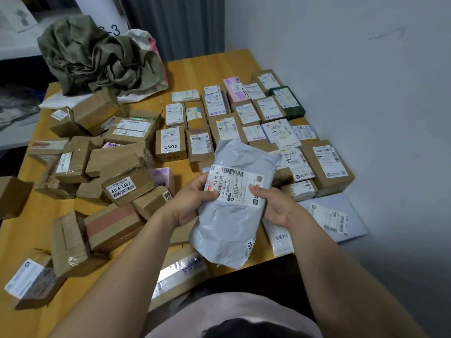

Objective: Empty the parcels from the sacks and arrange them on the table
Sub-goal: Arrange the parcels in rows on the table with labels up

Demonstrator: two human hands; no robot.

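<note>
I hold a grey plastic mailer bag point(234, 220) with a white shipping label above the near edge of the wooden table point(207, 67). My left hand point(192, 201) grips its left side, thumb on the label. My right hand point(273, 206) grips its right side, thumb on the label's edge. Neat rows of labelled cardboard parcels point(246, 118) cover the right half of the table. A loose heap of brown boxes point(109, 162) lies on the left half. A crumpled olive-green sack point(97, 54) sits at the far left corner, over a white sack point(144, 37).
A white wall runs along the table's right side. A flat pale blue mailer point(329, 215) lies at the near right corner, partly over the edge. A dark green box point(288, 101) stands in the far right rows. Shelving stands beyond the table at the left.
</note>
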